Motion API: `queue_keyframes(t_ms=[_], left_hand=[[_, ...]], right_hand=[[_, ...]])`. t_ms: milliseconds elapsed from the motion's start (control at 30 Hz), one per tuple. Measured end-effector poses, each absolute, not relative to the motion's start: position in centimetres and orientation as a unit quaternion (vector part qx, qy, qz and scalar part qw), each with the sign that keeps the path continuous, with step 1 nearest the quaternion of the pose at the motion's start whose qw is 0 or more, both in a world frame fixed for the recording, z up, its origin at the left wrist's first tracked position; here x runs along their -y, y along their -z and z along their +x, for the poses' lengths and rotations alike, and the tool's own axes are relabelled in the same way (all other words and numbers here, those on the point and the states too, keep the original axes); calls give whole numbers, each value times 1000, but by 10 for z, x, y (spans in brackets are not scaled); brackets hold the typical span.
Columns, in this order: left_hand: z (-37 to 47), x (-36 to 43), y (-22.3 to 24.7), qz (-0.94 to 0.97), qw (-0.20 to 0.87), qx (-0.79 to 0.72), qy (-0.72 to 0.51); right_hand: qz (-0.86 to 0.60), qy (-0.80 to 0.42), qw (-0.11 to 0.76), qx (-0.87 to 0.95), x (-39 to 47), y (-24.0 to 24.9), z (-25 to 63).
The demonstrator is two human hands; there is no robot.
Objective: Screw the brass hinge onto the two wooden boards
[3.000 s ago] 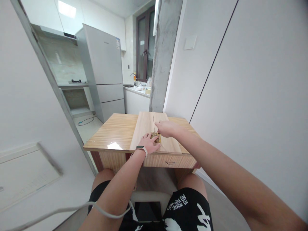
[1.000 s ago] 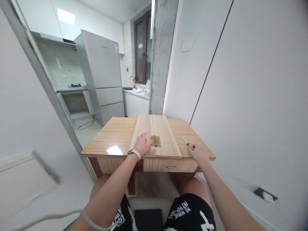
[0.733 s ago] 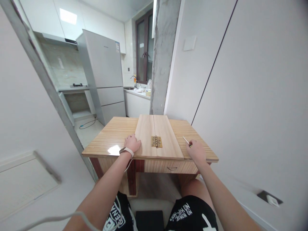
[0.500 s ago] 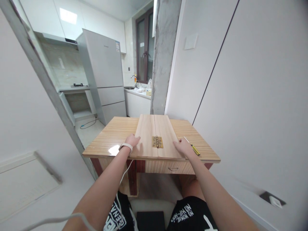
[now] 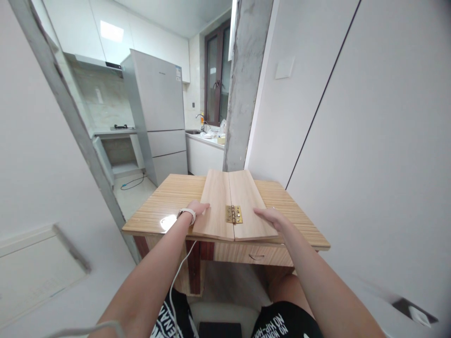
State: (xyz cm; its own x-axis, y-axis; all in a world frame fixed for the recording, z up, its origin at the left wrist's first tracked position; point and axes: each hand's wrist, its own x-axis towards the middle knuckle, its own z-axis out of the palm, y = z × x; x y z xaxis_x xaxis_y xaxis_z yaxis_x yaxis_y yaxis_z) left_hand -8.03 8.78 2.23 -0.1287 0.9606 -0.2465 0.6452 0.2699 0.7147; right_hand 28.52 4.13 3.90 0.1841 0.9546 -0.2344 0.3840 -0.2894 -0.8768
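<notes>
From the head view, here we go: the two pale wooden boards are coming up off the surface (image 5: 155, 211)! A moment ago they lay flat; now the outer side of the left board (image 5: 215, 197) is raised, the outer side of the right board (image 5: 248, 195) too, making a shallow V with the seam low in the middle. Right across that seam, close to the near end, sits the brass hinge (image 5: 239, 215), one leaf on each board, and the pair look to be folding along its line.

The left hand (image 5: 196, 208) has the left board by its outer edge, thumb on top, fingers tucked out of sight. Mirroring it, the right hand (image 5: 273, 217) grasps the right board's outer edge, thumb over the face; its fingertips underneath are hidden as well. That hand let go of the screwdriver earlier, freeing it for the board. A tiny glint beyond the knuckles may be the tool's tip, but I can't be sure. Both boards meet at the seam, neatly side by side, hinge in place.
</notes>
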Motion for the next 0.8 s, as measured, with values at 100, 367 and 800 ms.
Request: queue_keyframes(t_ms=[100, 367, 800], left_hand=[[-79, -90, -18, 540, 392, -704, -243], [-76, -88, -4, 516, 484, -637, -305], [-83, -70, -7, 479, 559, -500, -456]], right_hand=[[-671, -512, 326, 427, -46, -44, 283], [-639, -511, 351, 456, -44, -48, 275], [-562, -515, 431, 483, -48, -24, 288]])
